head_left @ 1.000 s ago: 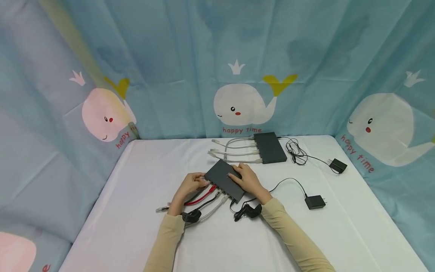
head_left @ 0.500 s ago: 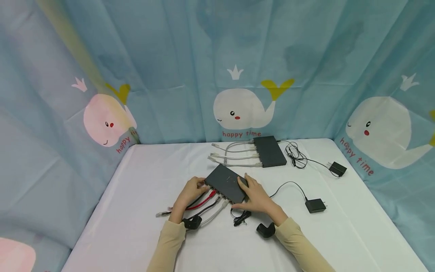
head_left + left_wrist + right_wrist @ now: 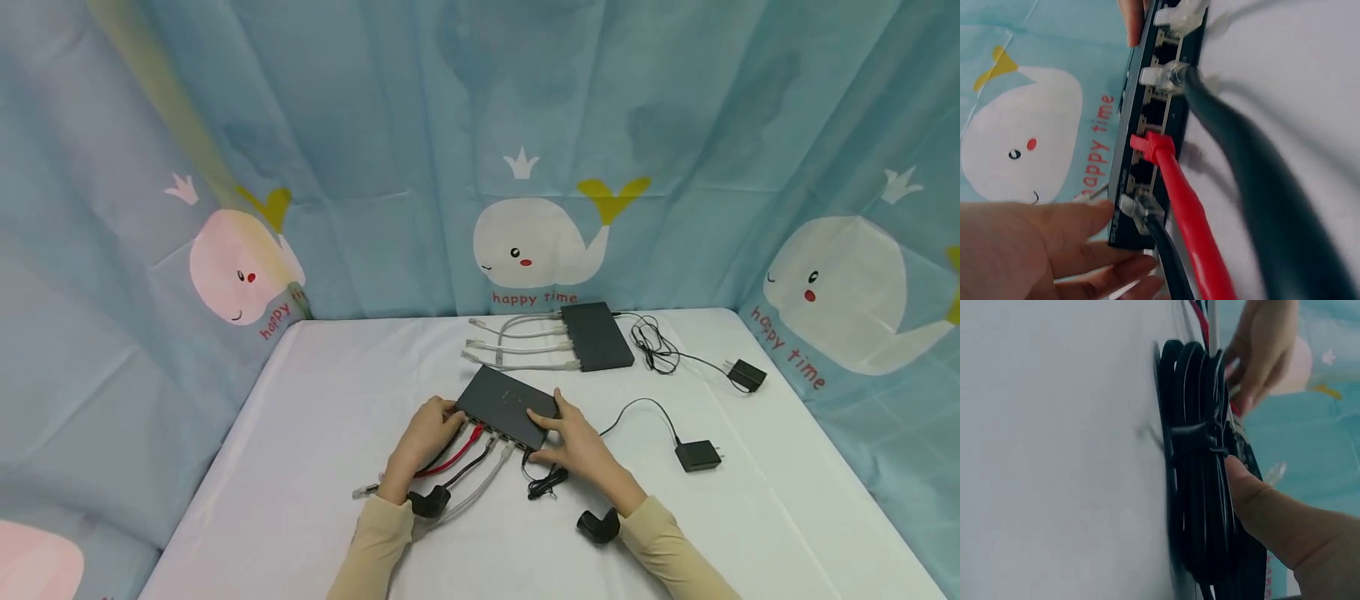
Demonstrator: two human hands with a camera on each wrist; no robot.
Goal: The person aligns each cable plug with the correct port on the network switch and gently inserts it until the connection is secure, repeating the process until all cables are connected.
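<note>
A flat black network switch is between my two hands near the middle of the white table. My left hand grips its left end, thumb at the upper edge and fingers beneath, as the left wrist view shows. At its right end my right hand holds on, with fingers spread over the side. A red network cable, black network cables and a grey one are plugged into the near side. Beside the right thumb hangs a tied black power cord bundle; the fingers behind it are hidden.
A second black switch lies behind, with several grey cables on its left and a coiled cord on its right. Two power adapters lie to the right. A whale-print curtain borders the table.
My right hand has slid from the top of the switch to its right end. The switch has turned slightly, its right end shifting rightward. The left hand keeps its hold.
</note>
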